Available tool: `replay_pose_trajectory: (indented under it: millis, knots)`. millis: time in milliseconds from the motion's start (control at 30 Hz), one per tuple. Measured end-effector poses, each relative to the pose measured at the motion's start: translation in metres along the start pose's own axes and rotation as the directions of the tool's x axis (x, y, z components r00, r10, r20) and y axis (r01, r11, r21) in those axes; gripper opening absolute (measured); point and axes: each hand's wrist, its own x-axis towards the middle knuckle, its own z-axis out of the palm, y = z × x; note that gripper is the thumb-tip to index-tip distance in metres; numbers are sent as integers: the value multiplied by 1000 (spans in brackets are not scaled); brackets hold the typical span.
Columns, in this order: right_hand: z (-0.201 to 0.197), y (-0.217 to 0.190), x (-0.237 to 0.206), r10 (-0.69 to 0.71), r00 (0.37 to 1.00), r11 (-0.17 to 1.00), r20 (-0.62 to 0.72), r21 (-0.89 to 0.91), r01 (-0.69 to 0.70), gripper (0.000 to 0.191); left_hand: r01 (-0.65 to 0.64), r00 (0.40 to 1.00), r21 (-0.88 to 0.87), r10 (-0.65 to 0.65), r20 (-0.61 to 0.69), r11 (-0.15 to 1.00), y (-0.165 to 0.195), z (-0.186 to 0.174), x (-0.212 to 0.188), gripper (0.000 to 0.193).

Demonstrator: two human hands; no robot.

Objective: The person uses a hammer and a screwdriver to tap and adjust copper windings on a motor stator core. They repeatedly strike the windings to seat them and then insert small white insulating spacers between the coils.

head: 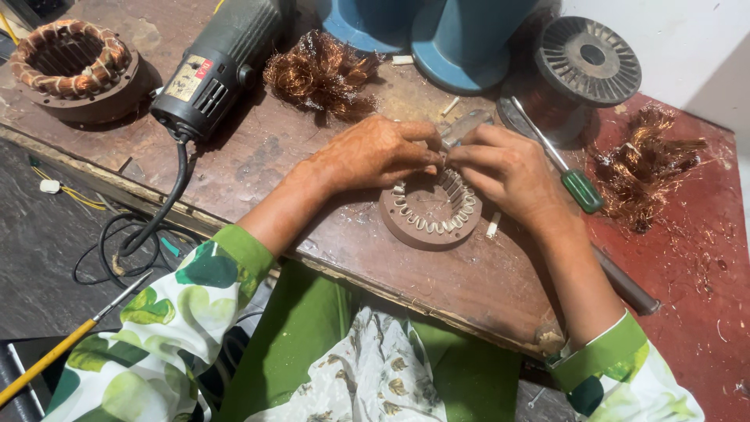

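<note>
both hands, left hand (pixel 375 152) and right hand (pixel 508 168), had fingers pinched nearly closed over the metal ring (pixel 430 209) on the table (pixel 469 289); the thin slot liners could tear if pushed hard.

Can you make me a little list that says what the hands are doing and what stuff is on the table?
left hand: fingertips on the far rim of the round stator core
right hand: fingertips meet the left hand's at the same rim
stator core: lies flat on the wooden workbench, pale liners in its slots
green-handled screwdriver: lies beside the right hand
copper wire tangles: behind the hands and at far right
power tool: far left, cable hanging off the edge
wound stator: top left corner
wire spool: top right
</note>
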Motion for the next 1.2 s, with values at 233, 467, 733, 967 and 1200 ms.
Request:
replay_pose_trajectory:
  millis: [233,467,733,967,1200]
  knots:
    - [-3,-12,6,15,1000,999,-18,51,-14,19,19,999,-14,-20,-28,1000,-8,6,0,15]
    - [2,-25,9,83,996,994,12,-74,-82,20,67,996,-22,-68,-59,998,-15,15,0,14]
    - [8,-36,9,88,994,990,-62,-103,-94,20,54,994,-57,-59,-97,997,-13,12,-2,14]
    - [4,-33,10,154,988,984,-4,-96,-153,24,33,992,-74,-42,-120,997,-15,12,-1,14]
    - [3,-29,11,104,993,979,55,-181,-92,26,46,991,-136,-62,-118,990,-18,13,-2,15]
